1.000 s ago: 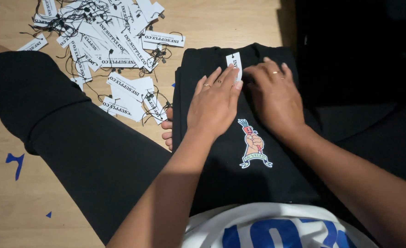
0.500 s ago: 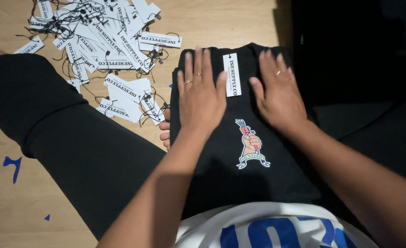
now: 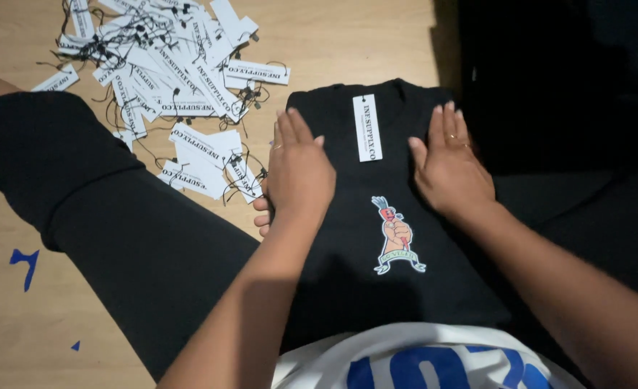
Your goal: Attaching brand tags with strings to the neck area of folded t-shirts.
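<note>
Folded black T-shirt lies on the lap, white hang tag already at its collar. Left hand and right hand press flat, fingers released, gripping nothing. Loose tags wait on the wooden surface.

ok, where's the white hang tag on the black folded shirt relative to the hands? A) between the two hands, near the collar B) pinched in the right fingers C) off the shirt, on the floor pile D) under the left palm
A: the white hang tag lies on the black folded shirt just below the collar, in the gap between the left hand and right hand, both pressed flat.
</note>
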